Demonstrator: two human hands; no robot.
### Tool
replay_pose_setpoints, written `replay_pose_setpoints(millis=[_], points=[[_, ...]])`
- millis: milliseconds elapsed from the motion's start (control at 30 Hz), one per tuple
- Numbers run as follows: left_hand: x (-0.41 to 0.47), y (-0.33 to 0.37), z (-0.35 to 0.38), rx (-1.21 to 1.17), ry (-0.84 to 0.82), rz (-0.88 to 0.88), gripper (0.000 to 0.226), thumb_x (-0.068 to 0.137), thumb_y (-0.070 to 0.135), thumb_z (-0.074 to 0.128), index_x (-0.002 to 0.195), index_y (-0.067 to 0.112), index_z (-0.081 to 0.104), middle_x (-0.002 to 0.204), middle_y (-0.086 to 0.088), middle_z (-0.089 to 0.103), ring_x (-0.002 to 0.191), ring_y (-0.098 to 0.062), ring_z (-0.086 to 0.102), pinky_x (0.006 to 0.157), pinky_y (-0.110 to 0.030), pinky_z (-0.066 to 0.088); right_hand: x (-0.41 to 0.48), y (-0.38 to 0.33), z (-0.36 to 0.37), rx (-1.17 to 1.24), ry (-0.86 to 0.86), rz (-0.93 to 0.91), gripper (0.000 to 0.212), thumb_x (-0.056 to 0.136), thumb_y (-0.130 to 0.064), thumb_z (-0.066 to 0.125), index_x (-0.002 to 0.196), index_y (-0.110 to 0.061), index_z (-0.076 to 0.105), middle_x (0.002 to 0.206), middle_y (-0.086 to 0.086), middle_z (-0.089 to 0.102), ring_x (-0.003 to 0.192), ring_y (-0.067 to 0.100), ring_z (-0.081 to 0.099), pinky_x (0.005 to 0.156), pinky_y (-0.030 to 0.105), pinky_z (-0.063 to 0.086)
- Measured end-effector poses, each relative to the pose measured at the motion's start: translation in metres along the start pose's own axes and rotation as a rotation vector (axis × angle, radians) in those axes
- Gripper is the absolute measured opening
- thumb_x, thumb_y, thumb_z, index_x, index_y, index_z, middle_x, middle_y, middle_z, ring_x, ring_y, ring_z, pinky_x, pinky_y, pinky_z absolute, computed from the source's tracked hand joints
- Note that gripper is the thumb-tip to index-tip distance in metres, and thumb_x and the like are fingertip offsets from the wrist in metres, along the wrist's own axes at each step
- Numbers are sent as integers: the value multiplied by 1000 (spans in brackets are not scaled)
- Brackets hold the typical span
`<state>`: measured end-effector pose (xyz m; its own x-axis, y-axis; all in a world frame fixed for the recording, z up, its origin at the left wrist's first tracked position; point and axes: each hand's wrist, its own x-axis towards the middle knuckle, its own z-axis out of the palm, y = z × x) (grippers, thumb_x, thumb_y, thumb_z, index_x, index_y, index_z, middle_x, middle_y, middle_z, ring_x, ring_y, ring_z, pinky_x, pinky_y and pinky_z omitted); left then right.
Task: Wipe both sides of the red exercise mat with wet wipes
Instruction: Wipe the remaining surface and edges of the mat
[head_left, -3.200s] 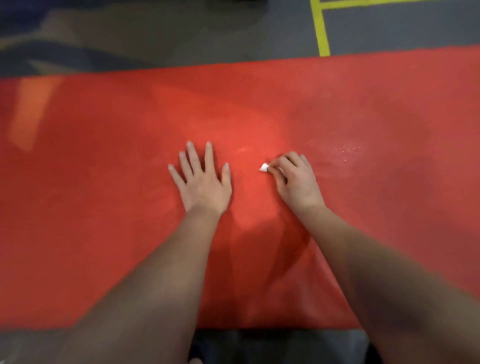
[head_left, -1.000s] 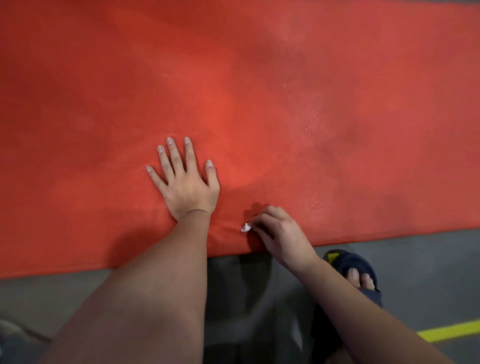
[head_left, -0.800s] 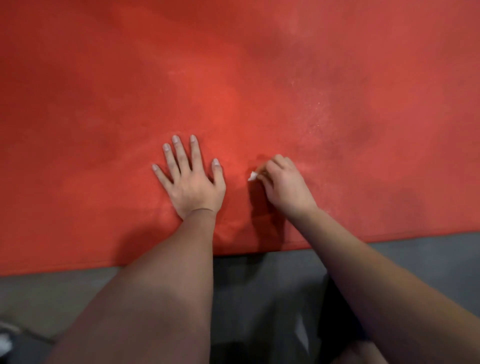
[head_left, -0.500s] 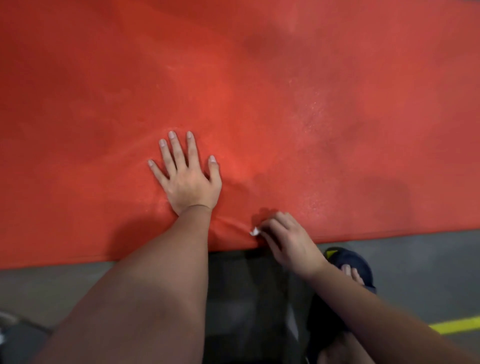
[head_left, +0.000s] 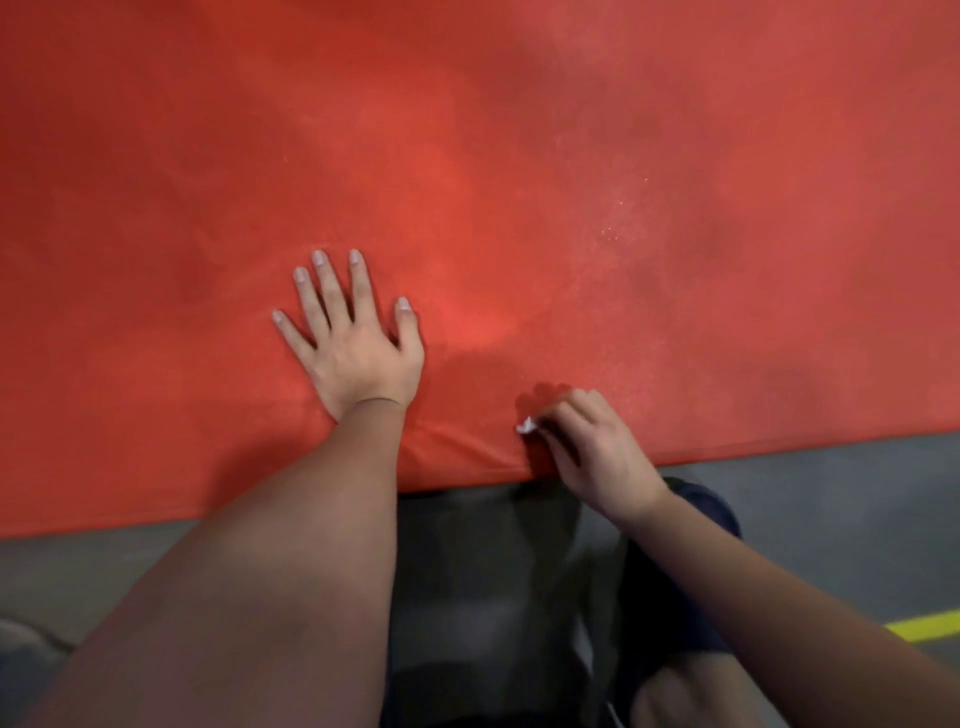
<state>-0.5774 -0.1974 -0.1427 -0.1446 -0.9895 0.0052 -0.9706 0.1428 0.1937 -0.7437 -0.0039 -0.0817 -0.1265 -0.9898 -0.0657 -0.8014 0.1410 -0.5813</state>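
Grey floor shows along the bottom, with a yellow line at the right side; the big red mat lies flat on it and fills most of the view. The left hand lies flat on the mat near its close edge, fingers straight and spread, pressing down and holding nothing; the right hand sits right at that edge, curled tight around a small white wipe, and only a tiny corner of the wipe sticks out.

Things that could go wrong, I think: the wipe looks bunched up very small, so each rub may clean only a thin strip and spots could be missed; the mat has little folds by the left wrist, so a hard rub could bunch it up more if the left hand lets go; the wipe could slip off the edge onto the floor and pick up dirt; one small wipe may dry out before such a big mat is done.

No box, pack or bin shows, so I cannot tell where more wipes are kept.
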Motion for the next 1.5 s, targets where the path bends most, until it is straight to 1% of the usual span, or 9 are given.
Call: replay_pose_setpoints(millis=[167, 300, 500, 733, 933, 1133, 1233, 1400, 1500], points=[[-1, 1, -2, -1, 2, 2, 70, 98, 55, 37, 162, 29, 25, 171, -4, 15, 158, -26, 8, 124, -62, 5, 27, 10, -2, -70, -48, -69, 15, 97, -11, 59, 102, -21, 68, 97, 3, 60, 84, 31, 54, 76, 46, 44], [-1, 0, -2, 0, 3, -2, 70, 99, 55, 37, 162, 28, 25, 171, -4, 16, 158, -26, 8, 124, -62, 5, 68, 25, -8, -73, 164, 174, 11, 92, -10, 64, 95, -19, 71, 92, 2, 60, 82, 32, 54, 80, 43, 44], [-1, 0, -1, 20, 23, 4, 69, 99, 54, 37, 162, 28, 26, 170, -5, 18, 158, -28, 10, 124, -62, 5, 16, -4, 2, 46, -64, -70, 11, 98, -8, 62, 102, -16, 68, 99, 2, 62, 85, 29, 55, 80, 43, 47], [0, 1, -3, 24, 13, 7, 70, 98, 54, 38, 162, 28, 26, 171, -5, 17, 158, -27, 10, 123, -62, 7, 90, 9, 13, -16, 149, 28, 10, 95, -7, 67, 97, -15, 72, 93, 4, 63, 84, 28, 55, 80, 44, 47], [1, 1, -1, 41, 11, 13, 71, 98, 55, 36, 162, 27, 25, 171, -6, 17, 158, -28, 10, 123, -63, 8, 88, 19, 10, -33, 81, -63, 15, 101, -24, 58, 102, -21, 73, 95, 0, 63, 84, 28, 55, 75, 44, 45], [2, 4, -4, 56, -3, 12, 70, 98, 54, 36, 162, 26, 28, 170, -8, 20, 157, -29, 13, 123, -63, 9, 152, 48, 11, -212, 241, -53, 10, 98, -21, 60, 105, -17, 67, 96, 8, 58, 84, 35, 53, 74, 49, 44], [5, 4, -4, 84, -5, -15, 68, 94, 52, 43, 155, 23, 41, 162, -12, 35, 152, -33, 26, 122, -63, 15, 152, 52, 18, -241, 247, -64, 10, 96, -22, 64, 105, -18, 66, 96, 9, 57, 83, 36, 51, 72, 48, 44], [58, 32, -21, 82, 114, -1, 47, 84, 44, 52, 118, 12, 61, 123, -19, 56, 115, -40, 51, 104, -60, 37, 154, 55, 12, -200, 258, -95, 11, 97, -26, 64, 105, -19, 69, 95, 7, 59, 83, 33, 52, 70, 46, 43], [111, 58, -17, -2, 107, 109, 54, 88, 38, 53, 137, 15, 55, 146, -15, 49, 137, -35, 43, 116, -57, 25, 149, 56, 12, -134, 276, -111, 19, 102, -29, 56, 108, -18, 70, 96, 6, 59, 84, 31, 53, 71, 45, 43]])
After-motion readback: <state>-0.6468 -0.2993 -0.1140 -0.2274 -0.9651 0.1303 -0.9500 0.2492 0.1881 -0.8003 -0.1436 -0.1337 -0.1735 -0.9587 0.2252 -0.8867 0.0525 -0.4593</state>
